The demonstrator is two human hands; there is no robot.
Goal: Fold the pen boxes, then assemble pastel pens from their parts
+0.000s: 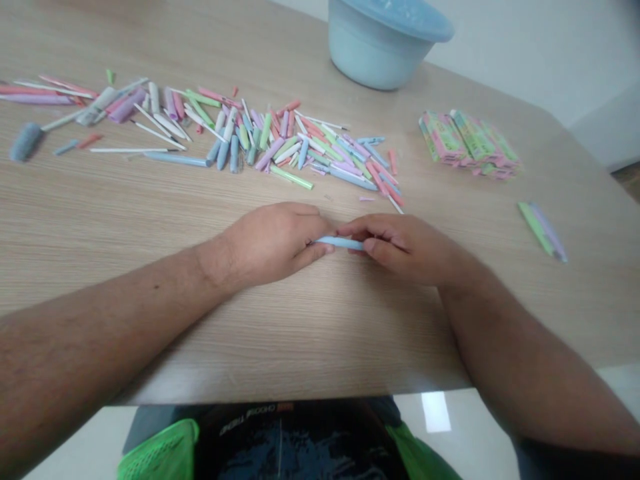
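Observation:
A slim light blue pen-like piece (343, 242) lies level between my two hands, over the table near its front edge. My left hand (280, 241) pinches its left end between thumb and fingers. The right end is held by the thumb and fingertips of my right hand (400, 245). Beyond the hands spreads a long loose pile of pastel pen parts (287, 143) in pink, green, purple, blue and white, with thin white refills among them.
A light blue basin (377, 50) stands at the back of the wooden table (300, 333). Stacked green and pink packets (470, 145) sit back right. Green and purple pens (543, 231) lie together at the right. A grey-blue cylinder (27, 142) is far left.

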